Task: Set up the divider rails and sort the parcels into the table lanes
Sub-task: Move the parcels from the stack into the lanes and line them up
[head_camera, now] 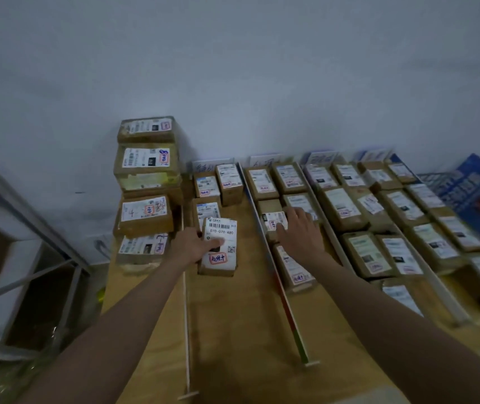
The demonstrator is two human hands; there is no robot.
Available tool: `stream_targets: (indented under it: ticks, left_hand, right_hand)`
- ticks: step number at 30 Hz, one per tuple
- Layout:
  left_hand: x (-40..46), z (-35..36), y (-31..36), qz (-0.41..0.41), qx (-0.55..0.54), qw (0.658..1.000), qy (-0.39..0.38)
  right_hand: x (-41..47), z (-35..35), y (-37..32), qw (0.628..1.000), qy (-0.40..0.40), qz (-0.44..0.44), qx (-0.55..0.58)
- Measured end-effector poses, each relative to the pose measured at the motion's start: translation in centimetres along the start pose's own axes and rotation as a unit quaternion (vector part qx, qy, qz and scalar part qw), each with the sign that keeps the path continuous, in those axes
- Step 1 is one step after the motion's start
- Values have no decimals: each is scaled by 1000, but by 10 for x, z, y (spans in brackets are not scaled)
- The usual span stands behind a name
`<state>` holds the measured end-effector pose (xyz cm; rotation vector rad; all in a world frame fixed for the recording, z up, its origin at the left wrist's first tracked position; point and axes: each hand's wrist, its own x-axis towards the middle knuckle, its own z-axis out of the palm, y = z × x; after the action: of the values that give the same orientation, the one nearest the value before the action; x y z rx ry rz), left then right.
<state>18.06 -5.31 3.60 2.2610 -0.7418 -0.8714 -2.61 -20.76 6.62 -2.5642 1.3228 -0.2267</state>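
Note:
My left hand [193, 246] grips the left side of a labelled cardboard parcel [223, 242] in the leftmost lane of the wooden table [241, 330]. My right hand [301, 230] rests with spread fingers on a small parcel [272, 220] in the second lane. A white divider rail [187, 325] bounds the left lane. A red-and-green striped rail [285, 304] separates the first two lanes. Further rails [336, 243] lie to the right, with several labelled parcels [370, 255] lined up between them.
Larger labelled boxes [145, 199] are stacked at the table's far left against the wall. A metal shelf frame [29, 228] stands to the left. Blue printed packaging [477, 196] lies at the far right. Paper lane signs [265, 159] lean on the wall behind the lanes.

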Motion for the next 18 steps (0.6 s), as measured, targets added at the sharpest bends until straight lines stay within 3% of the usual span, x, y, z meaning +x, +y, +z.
stream_targets:
  ticks: [6, 18]
  left_hand:
    - [-3, 57, 45, 4, -9, 1000, 16]
    - [-16, 211, 134, -57, -29, 996, 62]
  right_hand:
    - [3, -18, 74, 1000, 14, 4, 7]
    - [40, -35, 235, 998, -31, -38, 28]
